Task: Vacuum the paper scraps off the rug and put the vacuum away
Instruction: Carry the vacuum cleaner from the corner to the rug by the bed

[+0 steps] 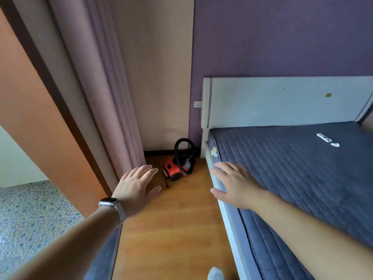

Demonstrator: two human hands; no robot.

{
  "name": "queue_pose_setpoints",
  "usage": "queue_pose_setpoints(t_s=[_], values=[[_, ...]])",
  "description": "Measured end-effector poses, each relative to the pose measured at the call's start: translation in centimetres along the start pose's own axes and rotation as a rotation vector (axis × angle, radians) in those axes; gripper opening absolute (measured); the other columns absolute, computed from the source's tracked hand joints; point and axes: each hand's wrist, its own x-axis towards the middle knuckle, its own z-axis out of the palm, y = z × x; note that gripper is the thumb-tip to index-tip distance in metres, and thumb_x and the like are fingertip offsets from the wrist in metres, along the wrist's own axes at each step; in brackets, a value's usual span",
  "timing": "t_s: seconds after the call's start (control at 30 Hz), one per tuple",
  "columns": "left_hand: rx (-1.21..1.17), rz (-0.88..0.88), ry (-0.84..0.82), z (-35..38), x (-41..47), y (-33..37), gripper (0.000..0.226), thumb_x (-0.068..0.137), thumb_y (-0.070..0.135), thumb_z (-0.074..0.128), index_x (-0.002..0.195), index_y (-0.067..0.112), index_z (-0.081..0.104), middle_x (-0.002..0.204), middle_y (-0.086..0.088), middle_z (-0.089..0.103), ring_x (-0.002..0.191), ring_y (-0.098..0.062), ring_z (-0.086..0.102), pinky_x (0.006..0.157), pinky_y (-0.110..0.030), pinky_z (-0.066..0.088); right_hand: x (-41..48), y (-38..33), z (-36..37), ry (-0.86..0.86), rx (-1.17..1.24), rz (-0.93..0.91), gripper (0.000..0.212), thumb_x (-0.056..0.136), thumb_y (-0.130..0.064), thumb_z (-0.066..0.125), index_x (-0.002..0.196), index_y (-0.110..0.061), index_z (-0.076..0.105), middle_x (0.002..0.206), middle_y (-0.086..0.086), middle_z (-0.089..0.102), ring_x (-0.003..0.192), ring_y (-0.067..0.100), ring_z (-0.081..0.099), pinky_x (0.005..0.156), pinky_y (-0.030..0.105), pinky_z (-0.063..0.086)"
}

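Note:
A small red canister vacuum with a looped black hose stands on the wooden floor in the far corner, between the curtain and the bed. Its black cord trails out in front of it. My left hand, with a watch on the wrist, is stretched forward, fingers spread, short of the vacuum and to its left. My right hand is held out with fingers apart above the bed's near edge, holding nothing. No rug or paper scraps are in view.
A bed with a dark blue quilted mattress and pale headboard fills the right side; small white objects lie on it. A pink curtain hangs at left. A wall socket sits beside the headboard. A narrow wooden floor strip leads to the vacuum.

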Motion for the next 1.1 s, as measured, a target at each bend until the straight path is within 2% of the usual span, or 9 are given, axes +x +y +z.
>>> queue_pose_setpoints(t_s=[0.07,0.17,0.33,0.4,0.6,0.7,0.87,1.0,1.1], values=[[0.008,-0.021,-0.029,1.0,2.5,0.2,0.073,0.085,0.069,0.022,0.146,0.033,0.037,0.151,0.006,0.041,0.137,-0.018,0.038,0.110,-0.038,0.034,2.6,2.2,1.0,0.012,0.036,-0.002,0.061,0.094,-0.056,0.041,0.145,-0.023,0.038,0.153,-0.003,0.029,0.141,0.018,0.027,0.114,0.036,0.020],[0.023,-0.082,-0.027,2.3,6.5,0.4,0.069,0.087,0.067,0.024,0.146,0.033,0.037,0.151,0.007,0.040,0.138,-0.019,0.037,0.111,-0.038,0.032,7.3,5.5,2.1,0.030,0.040,-0.040,0.057,0.095,-0.054,0.043,0.143,-0.023,0.039,0.150,-0.004,0.032,0.139,0.018,0.029,0.111,0.034,0.022],[0.015,-0.159,-0.042,2.4,14.2,1.5,0.058,0.096,0.055,0.043,0.148,0.033,0.034,0.152,0.008,0.037,0.139,-0.017,0.033,0.113,-0.035,0.027,14.9,11.7,2.2,-0.017,0.063,-0.142,0.058,0.096,-0.054,0.041,0.144,-0.023,0.038,0.154,-0.002,0.029,0.142,0.018,0.025,0.115,0.035,0.019],[0.009,-0.186,-0.019,2.5,17.2,2.0,0.057,0.096,0.054,0.045,0.147,0.032,0.036,0.151,0.007,0.039,0.139,-0.017,0.035,0.112,-0.036,0.029,17.9,14.2,2.2,-0.009,0.067,-0.166,0.058,0.095,-0.054,0.042,0.144,-0.022,0.039,0.153,-0.002,0.031,0.141,0.019,0.027,0.114,0.035,0.021],[0.023,-0.193,-0.048,3.3,23.1,2.0,0.071,0.086,0.068,0.021,0.147,0.033,0.036,0.150,0.007,0.040,0.138,-0.018,0.037,0.111,-0.036,0.030,24.5,18.5,2.8,-0.028,0.090,-0.157,0.058,0.095,-0.053,0.044,0.145,-0.022,0.039,0.147,-0.005,0.036,0.135,0.018,0.035,0.109,0.033,0.028],[0.014,-0.225,-0.062,4.4,25.7,0.3,0.074,0.084,0.069,0.019,0.147,0.033,0.036,0.150,0.008,0.041,0.138,-0.017,0.037,0.111,-0.036,0.031,28.0,19.4,3.9,-0.044,0.088,-0.178,0.057,0.094,-0.053,0.044,0.142,-0.022,0.042,0.143,-0.005,0.040,0.131,0.018,0.039,0.106,0.034,0.031],[-0.035,-0.266,-0.106,8.2,30.2,-3.6,0.070,0.087,0.066,0.027,0.146,0.030,0.039,0.149,0.006,0.043,0.136,-0.019,0.039,0.109,-0.037,0.033,34.3,19.6,6.7,-0.084,0.120,-0.175,0.057,0.094,-0.052,0.046,0.141,-0.021,0.044,0.143,-0.004,0.041,0.131,0.019,0.040,0.106,0.034,0.032],[-0.096,-0.300,-0.146,11.8,35.5,-8.0,0.058,0.095,0.056,0.044,0.147,0.032,0.036,0.150,0.007,0.041,0.136,-0.017,0.037,0.111,-0.035,0.029,40.3,19.7,8.9,-0.137,0.117,-0.170,0.059,0.095,-0.052,0.045,0.144,-0.021,0.040,0.148,-0.003,0.037,0.135,0.019,0.036,0.110,0.035,0.029],[-0.152,-0.310,-0.167,13.8,40.3,-11.3,0.058,0.095,0.054,0.046,0.148,0.032,0.036,0.149,0.008,0.041,0.136,-0.016,0.037,0.112,-0.034,0.029,45.6,20.2,9.9,-0.163,0.124,-0.127,0.059,0.095,-0.052,0.045,0.146,-0.022,0.039,0.150,-0.005,0.034,0.136,0.018,0.034,0.110,0.033,0.028]])
